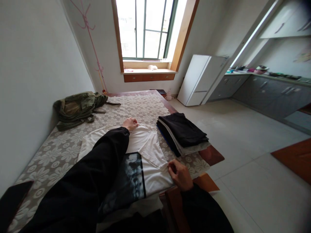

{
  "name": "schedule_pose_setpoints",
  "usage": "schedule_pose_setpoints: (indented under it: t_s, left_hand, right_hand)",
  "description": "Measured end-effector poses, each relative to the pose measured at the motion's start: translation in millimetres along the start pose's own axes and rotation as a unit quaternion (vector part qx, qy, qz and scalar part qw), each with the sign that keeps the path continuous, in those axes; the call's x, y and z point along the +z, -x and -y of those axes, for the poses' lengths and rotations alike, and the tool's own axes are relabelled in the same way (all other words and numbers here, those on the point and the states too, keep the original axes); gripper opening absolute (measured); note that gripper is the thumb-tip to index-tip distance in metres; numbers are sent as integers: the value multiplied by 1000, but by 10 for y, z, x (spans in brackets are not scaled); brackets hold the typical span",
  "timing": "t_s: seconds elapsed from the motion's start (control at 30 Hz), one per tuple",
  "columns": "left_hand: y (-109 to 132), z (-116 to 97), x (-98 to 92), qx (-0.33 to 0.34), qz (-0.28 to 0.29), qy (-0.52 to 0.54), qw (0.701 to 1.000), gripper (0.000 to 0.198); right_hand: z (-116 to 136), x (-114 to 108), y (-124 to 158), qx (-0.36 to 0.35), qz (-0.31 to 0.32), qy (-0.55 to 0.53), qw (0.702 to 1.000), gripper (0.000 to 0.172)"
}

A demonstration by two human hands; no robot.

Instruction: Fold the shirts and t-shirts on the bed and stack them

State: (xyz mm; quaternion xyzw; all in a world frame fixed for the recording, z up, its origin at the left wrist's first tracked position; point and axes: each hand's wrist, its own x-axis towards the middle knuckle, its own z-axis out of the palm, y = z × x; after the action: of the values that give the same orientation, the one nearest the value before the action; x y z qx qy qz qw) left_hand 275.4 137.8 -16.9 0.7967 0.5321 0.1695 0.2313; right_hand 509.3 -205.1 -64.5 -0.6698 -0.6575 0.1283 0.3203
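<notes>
A white shirt (152,176) of soft, thin cloth lies flat on the table (212,154), near its right edge and straight in front of the person. One side is folded inward into a smooth triangular flap. A dark, glossy rectangular print (133,181) with pale blurred shapes covers the near part of it.

The left hand (130,124) rests at the far edge of the shirt, arm stretched out in a black sleeve (97,171). Its fingers are curled down onto the cloth, but from this angle I cannot tell whether they pinch it or only press on it. The right hand (180,175) is at the near right side. Its thumb and fingers are closed tight on the tip of the folded flap, holding a small pleat of the shirt.

A cream lace cloth (55,155) with a raised flower pattern covers the table, and brown wood shows bare at the right corner. Just beside the shirt on the right sits a neat stack (182,132) of folded clothes, matte black on top with white and blue layers under it. A slumped olive backpack (77,108) of rough canvas lies at the far left by the wall. Beyond are a wood-framed window (145,29), a white boxy fridge (201,79) and grey cabinets (269,92).
</notes>
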Motion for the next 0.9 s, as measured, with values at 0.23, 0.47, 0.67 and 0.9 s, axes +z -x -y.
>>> schedule_pose_setpoints:
  t_s: [0.23,0.47,0.67,0.9]
  left_hand:
    - [-111,-101,8,2,-39,12,999,12]
    - [4,-464,146,83,-3,-4,997,7]
    - [43,-939,560,91,70,-16,993,31]
    - [-12,-1052,692,82,88,-45,992,27]
  right_hand:
    - [30,-30,10,1,3,-9,1000,8]
    - [35,-14,19,3,-12,-15,1000,7]
    - [43,-3,26,10,-20,-9,1000,8]
    - [32,1,31,6,-23,-18,1000,5]
